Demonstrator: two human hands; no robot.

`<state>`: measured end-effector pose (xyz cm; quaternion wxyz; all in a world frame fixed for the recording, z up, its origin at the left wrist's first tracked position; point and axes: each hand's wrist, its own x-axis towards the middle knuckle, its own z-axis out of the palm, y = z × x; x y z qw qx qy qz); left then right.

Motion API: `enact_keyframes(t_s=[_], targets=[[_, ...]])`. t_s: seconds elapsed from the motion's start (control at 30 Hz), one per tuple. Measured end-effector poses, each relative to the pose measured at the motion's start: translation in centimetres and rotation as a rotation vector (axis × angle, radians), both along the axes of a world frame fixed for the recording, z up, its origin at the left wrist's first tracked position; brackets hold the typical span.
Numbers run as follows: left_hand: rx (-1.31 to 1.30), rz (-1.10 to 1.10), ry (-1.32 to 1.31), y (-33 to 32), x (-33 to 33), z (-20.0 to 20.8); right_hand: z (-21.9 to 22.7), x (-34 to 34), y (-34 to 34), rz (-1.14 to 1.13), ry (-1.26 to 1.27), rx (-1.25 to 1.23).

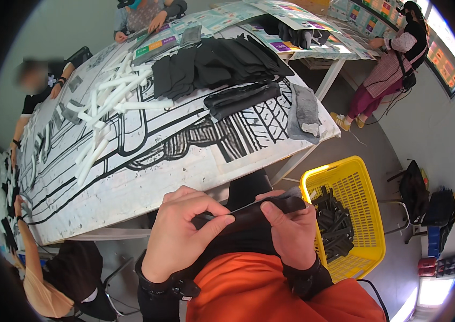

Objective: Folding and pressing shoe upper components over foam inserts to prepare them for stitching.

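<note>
Above my lap, my left hand (182,231) pinches one end of a dark, folded strip of soft material (249,219) between thumb and fingers. The other end is in my right hand (295,231), its thumb pressed on top and the fingers hidden behind. A greyish edge shows along the strip's upper side. On the table in front lies a large pile of black fabric-like pieces (211,64). Closer to me sit a small stack of black pieces (243,99) and a grey flat piece (303,112) at the table's right corner.
White rolls (115,94) lie heaped on the painted white table (184,180). Right of my lap stands a yellow basket (364,214) holding dark strips (335,225). Other people work at the left side, far edge and far right. A chair (410,188) stands by the right wall.
</note>
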<state>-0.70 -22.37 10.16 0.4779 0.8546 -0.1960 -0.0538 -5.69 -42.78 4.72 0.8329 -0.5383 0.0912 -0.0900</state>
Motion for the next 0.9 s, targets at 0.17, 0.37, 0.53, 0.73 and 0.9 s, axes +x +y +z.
enact_keyframes(t_s=[0.17,0.37,0.53,0.73,0.9], targets=[[0.184,0.012,-0.204,-1.7,-0.9,2.4,0.2,0.4,0.5,0.037,-0.075,0.008],[0.023,-0.021,-0.065,-3.0,0.5,1.1,1.3,0.6,0.0,0.03,-0.128,0.132],[-0.099,-0.017,0.092,-4.1,-0.1,1.2,0.2,0.3,-1.5,0.003,-0.256,-0.03],[-0.176,0.028,0.061,-5.3,-0.3,-0.4,0.5,0.2,-1.4,-0.045,-0.182,0.0],[-0.248,0.063,0.025,-5.3,-0.6,-1.3,0.7,0.1,-1.6,-0.025,-0.115,0.023]])
